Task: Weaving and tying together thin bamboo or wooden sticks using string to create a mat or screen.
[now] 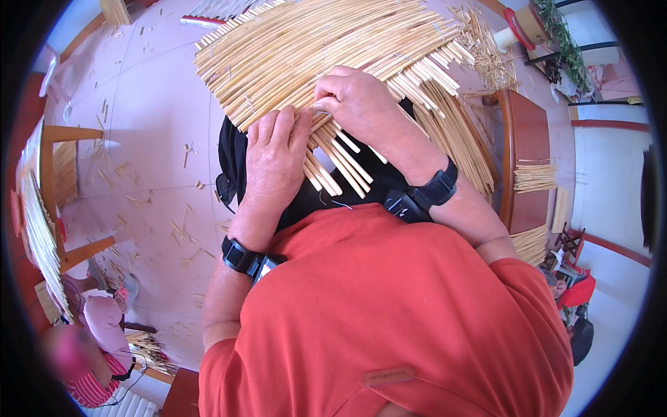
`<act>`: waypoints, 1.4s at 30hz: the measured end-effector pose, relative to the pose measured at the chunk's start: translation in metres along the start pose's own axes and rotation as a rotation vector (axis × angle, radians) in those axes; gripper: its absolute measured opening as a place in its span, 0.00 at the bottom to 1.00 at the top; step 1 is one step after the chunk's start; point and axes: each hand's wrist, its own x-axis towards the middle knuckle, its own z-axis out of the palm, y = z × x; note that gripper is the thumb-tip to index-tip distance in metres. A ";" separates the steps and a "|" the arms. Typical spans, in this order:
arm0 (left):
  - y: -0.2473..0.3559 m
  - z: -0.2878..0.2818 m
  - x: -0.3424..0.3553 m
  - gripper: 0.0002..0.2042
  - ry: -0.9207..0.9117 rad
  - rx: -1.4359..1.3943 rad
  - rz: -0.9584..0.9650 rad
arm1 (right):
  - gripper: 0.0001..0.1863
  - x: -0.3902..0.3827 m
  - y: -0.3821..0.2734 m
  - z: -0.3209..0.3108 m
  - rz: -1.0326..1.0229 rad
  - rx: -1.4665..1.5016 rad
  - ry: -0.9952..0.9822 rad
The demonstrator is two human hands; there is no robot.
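My left hand (274, 163) flat, fingers together, pressing near edge of one straw mat (313, 48) on my lap. My right hand (358, 101) curled, fingertips pinching mat strands beside left. Loose straw ends fan below both hands, too many to count. One wristband each arm. One wooden table (528, 139) right, well apart.

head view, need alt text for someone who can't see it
Seen from above, a person in an orange shirt works on a mat of pale straw stalks over their lap: the left hand lies flat on its near edge, and the right hand pinches at the stalks. Straw scraps litter the tiled floor.
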 end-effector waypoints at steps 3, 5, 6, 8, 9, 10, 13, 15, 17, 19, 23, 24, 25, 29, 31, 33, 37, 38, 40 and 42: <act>-0.004 0.001 -0.002 0.20 0.007 -0.017 -0.009 | 0.08 0.002 0.001 0.010 -0.042 -0.006 0.064; -0.004 0.001 -0.001 0.20 0.010 -0.030 -0.010 | 0.07 0.005 0.004 0.012 -0.115 -0.033 0.098; -0.004 -0.001 0.002 0.20 0.017 -0.041 -0.022 | 0.07 0.007 0.005 0.011 -0.183 -0.044 0.143; -0.002 -0.006 0.007 0.21 0.029 -0.062 -0.052 | 0.06 0.006 0.001 0.004 -0.246 -0.054 0.176; -0.004 -0.003 0.003 0.21 0.019 -0.044 -0.058 | 0.08 0.013 -0.009 -0.005 -0.299 0.049 0.336; -0.005 0.000 -0.001 0.22 0.008 -0.026 -0.061 | 0.10 0.019 -0.019 -0.015 -0.350 0.153 0.497; -0.007 0.004 -0.007 0.22 0.023 -0.016 -0.062 | 0.12 0.035 -0.046 -0.050 0.043 0.640 0.431; -0.005 0.007 -0.006 0.22 0.008 -0.018 -0.065 | 0.10 0.035 -0.043 -0.053 0.186 0.868 0.342; -0.005 0.006 -0.004 0.23 -0.019 -0.004 -0.055 | 0.10 0.027 -0.036 -0.051 0.440 1.150 0.152; -0.002 0.003 -0.003 0.24 -0.034 -0.004 -0.058 | 0.09 0.013 -0.029 -0.046 0.361 1.194 0.151; 0.000 0.001 0.000 0.24 -0.047 0.004 -0.069 | 0.15 0.006 -0.022 -0.039 0.233 1.370 0.209; 0.002 0.000 0.001 0.24 -0.046 0.007 -0.075 | 0.16 0.002 -0.024 -0.039 0.217 1.534 0.234; 0.004 -0.002 0.003 0.24 -0.053 -0.001 -0.089 | 0.17 -0.002 -0.032 -0.036 0.216 1.602 0.252; 0.006 -0.001 0.000 0.24 -0.079 0.001 -0.102 | 0.14 -0.001 -0.025 -0.038 0.178 1.747 0.072; -0.004 -0.006 -0.003 0.25 -0.101 -0.007 -0.095 | 0.13 0.007 -0.018 -0.050 0.213 1.561 0.121; -0.008 -0.008 -0.004 0.26 -0.174 -0.031 -0.061 | 0.08 0.006 -0.006 -0.053 0.248 1.396 0.169; -0.019 -0.032 -0.045 0.22 0.128 -0.233 -0.330 | 0.06 0.001 0.010 -0.071 0.363 0.800 0.195; -0.018 -0.033 -0.048 0.22 0.170 -0.667 -0.676 | 0.06 0.001 0.010 -0.070 0.361 0.801 0.196; -0.018 -0.029 -0.047 0.23 0.208 -1.106 -1.016 | 0.06 -0.003 0.009 -0.068 0.397 0.895 0.121; -0.021 -0.019 -0.044 0.27 0.119 -1.654 -1.066 | 0.06 -0.002 0.008 -0.057 0.345 0.911 0.167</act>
